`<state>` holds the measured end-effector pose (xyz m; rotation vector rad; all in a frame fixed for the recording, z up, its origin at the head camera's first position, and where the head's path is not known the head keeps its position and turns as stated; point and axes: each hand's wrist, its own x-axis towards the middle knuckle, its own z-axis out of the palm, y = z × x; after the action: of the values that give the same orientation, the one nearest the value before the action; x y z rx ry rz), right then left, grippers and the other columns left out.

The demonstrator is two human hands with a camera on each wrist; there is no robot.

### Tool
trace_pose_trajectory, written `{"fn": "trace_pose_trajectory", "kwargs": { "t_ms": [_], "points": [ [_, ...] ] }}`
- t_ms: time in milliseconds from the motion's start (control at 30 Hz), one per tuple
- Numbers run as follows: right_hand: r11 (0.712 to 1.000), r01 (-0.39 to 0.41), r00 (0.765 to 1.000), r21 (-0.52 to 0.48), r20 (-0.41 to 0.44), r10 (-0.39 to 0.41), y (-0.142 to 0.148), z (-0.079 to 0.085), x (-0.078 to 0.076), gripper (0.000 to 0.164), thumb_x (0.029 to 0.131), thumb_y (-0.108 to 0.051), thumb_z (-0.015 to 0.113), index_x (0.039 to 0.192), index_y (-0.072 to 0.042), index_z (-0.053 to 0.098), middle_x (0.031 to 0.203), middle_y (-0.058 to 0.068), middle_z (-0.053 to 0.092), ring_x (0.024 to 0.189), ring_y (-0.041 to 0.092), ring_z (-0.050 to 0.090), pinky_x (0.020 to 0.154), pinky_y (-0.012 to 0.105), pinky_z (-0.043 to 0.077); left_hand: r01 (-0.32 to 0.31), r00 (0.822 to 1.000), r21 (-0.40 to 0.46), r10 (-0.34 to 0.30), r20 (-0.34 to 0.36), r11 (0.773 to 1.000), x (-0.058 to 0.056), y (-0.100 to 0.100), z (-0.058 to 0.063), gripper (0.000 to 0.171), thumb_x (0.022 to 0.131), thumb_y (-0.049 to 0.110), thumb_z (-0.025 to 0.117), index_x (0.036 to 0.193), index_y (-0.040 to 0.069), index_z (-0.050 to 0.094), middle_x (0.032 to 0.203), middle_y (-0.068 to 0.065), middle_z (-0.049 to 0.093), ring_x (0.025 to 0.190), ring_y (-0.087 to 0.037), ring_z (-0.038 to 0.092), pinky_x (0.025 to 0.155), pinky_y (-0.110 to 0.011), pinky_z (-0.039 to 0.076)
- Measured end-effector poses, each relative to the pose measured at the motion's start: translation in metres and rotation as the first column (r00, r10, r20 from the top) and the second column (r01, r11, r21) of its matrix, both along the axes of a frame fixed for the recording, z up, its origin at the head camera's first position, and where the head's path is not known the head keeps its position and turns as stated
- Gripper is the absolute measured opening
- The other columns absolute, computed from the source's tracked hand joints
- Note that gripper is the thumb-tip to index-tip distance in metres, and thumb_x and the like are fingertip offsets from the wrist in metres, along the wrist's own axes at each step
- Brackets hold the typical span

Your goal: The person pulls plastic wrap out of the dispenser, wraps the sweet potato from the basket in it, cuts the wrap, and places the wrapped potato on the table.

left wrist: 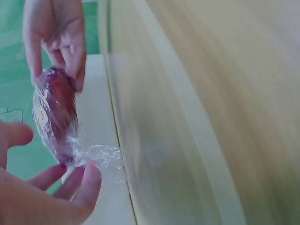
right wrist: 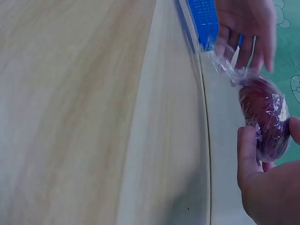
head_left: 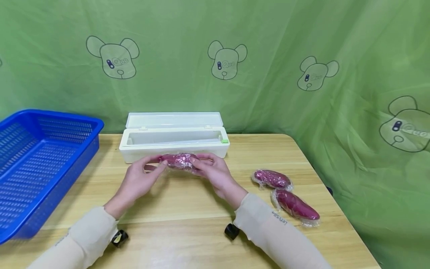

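A reddish-purple sweet potato [head_left: 179,160] wrapped in cling film is held up between both hands, just in front of a white cling film dispenser [head_left: 174,151]. My right hand [head_left: 216,173] grips one end between thumb and fingers. At the other end, the fingers of my left hand [head_left: 139,179] touch the wrapped tip and its loose film tail [left wrist: 101,154]; the left thumb stands apart from it in the left wrist view. Behind the left fingers a dark red thing [head_left: 149,167] shows, mostly hidden. The dispenser's lid is raised, with a green slider at its right end.
On the right of the wooden table [head_left: 188,239] lie two more film-wrapped sweet potatoes, one farther back [head_left: 273,179] and one nearer [head_left: 297,205]. A blue plastic basket [head_left: 85,149] stands at the left. A green printed curtain [head_left: 174,86] hangs behind the table.
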<state>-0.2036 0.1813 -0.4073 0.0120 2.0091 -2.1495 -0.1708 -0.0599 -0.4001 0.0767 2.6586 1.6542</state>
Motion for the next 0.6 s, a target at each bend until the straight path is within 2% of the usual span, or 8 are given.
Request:
{"fn": "trace_pose_trajectory", "kwargs": {
  "t_ms": [67, 133, 233, 333, 400, 467, 533, 600],
  "points": [
    [1.000, -0.010, 1.000, -0.014, 0.001, 0.010, -0.0008, 0.0006, 0.0012, 0.045, 0.100, -0.009, 0.075, 0.141, 0.003, 0.058, 0.131, 0.022, 0.072, 0.097, 0.016, 0.077, 0.099, 0.032, 0.063, -0.024, 0.998, 0.108, 0.017, 0.064, 0.994, -0.0005, 0.0029, 0.0017, 0.066, 0.107, 0.045, 0.067, 0.157, 0.006, 0.050, 0.148, -0.022, 0.062, 0.124, -0.032, 0.070, 0.102, -0.038, 0.063],
    [0.999, -0.032, 0.999, -0.038, 0.008, 0.032, -0.0015, 0.0010, 0.0029, 0.047, 0.100, -0.008, 0.074, 0.142, 0.003, 0.056, 0.133, 0.023, 0.070, 0.099, 0.017, 0.076, 0.100, 0.032, 0.063, -0.052, 0.993, 0.227, 0.025, 0.118, 0.973, -0.0017, 0.0045, 0.0027, 0.069, 0.107, 0.043, 0.067, 0.159, 0.003, 0.044, 0.148, -0.022, 0.058, 0.117, -0.027, 0.073, 0.102, -0.033, 0.062],
    [0.995, -0.078, 0.997, -0.059, 0.023, 0.079, -0.0022, 0.0009, 0.0057, 0.050, 0.100, -0.008, 0.073, 0.145, 0.003, 0.054, 0.133, 0.021, 0.070, 0.102, 0.017, 0.075, 0.102, 0.033, 0.063, -0.084, 0.983, 0.404, 0.009, 0.184, 0.911, -0.0024, 0.0051, 0.0039, 0.069, 0.107, 0.033, 0.068, 0.159, -0.002, 0.040, 0.143, -0.017, 0.056, 0.107, -0.016, 0.073, 0.101, -0.024, 0.061],
    [0.994, -0.101, 0.994, -0.042, 0.027, 0.102, -0.0016, -0.0002, 0.0080, 0.047, 0.101, -0.010, 0.073, 0.142, 0.003, 0.056, 0.129, 0.019, 0.072, 0.101, 0.017, 0.075, 0.103, 0.035, 0.062, -0.106, 0.972, 0.538, -0.028, 0.234, 0.836, -0.0016, 0.0036, 0.0029, 0.065, 0.106, 0.022, 0.069, 0.158, -0.004, 0.040, 0.138, -0.009, 0.057, 0.105, -0.008, 0.070, 0.101, -0.020, 0.059],
    [0.995, -0.096, 0.995, -0.010, 0.030, 0.097, -0.0006, -0.0012, 0.0090, 0.044, 0.101, -0.013, 0.075, 0.139, 0.002, 0.060, 0.126, 0.017, 0.074, 0.101, 0.017, 0.076, 0.104, 0.036, 0.062, -0.122, 0.964, 0.592, -0.049, 0.263, 0.797, 0.0000, 0.0024, 0.0005, 0.064, 0.105, 0.017, 0.071, 0.157, -0.004, 0.039, 0.134, -0.006, 0.058, 0.105, -0.007, 0.070, 0.102, -0.021, 0.059],
    [0.996, -0.088, 0.996, 0.022, 0.029, 0.088, 0.0011, -0.0024, 0.0096, 0.042, 0.101, -0.016, 0.076, 0.137, 0.001, 0.064, 0.126, 0.014, 0.074, 0.101, 0.017, 0.075, 0.105, 0.037, 0.061, -0.142, 0.955, 0.626, -0.059, 0.289, 0.767, 0.0017, 0.0022, -0.0021, 0.063, 0.104, 0.013, 0.071, 0.156, -0.003, 0.039, 0.133, -0.006, 0.059, 0.105, -0.008, 0.072, 0.103, -0.023, 0.059],
    [0.996, -0.082, 0.996, 0.041, 0.033, 0.081, 0.0033, -0.0041, 0.0096, 0.041, 0.100, -0.017, 0.077, 0.136, 0.000, 0.066, 0.126, 0.012, 0.073, 0.101, 0.016, 0.073, 0.104, 0.037, 0.061, -0.157, 0.949, 0.650, -0.069, 0.308, 0.744, 0.0032, 0.0027, -0.0042, 0.061, 0.104, 0.011, 0.071, 0.154, -0.003, 0.039, 0.134, -0.007, 0.059, 0.105, -0.009, 0.073, 0.105, -0.025, 0.059],
    [0.995, -0.084, 0.996, 0.044, 0.038, 0.083, 0.0055, -0.0053, 0.0095, 0.041, 0.099, -0.016, 0.077, 0.137, -0.001, 0.067, 0.127, 0.012, 0.071, 0.101, 0.017, 0.072, 0.102, 0.037, 0.062, -0.164, 0.946, 0.654, -0.071, 0.317, 0.738, 0.0041, 0.0038, -0.0051, 0.059, 0.103, 0.011, 0.071, 0.152, -0.002, 0.042, 0.135, -0.007, 0.058, 0.107, -0.009, 0.072, 0.108, -0.026, 0.058]
  ]
}}
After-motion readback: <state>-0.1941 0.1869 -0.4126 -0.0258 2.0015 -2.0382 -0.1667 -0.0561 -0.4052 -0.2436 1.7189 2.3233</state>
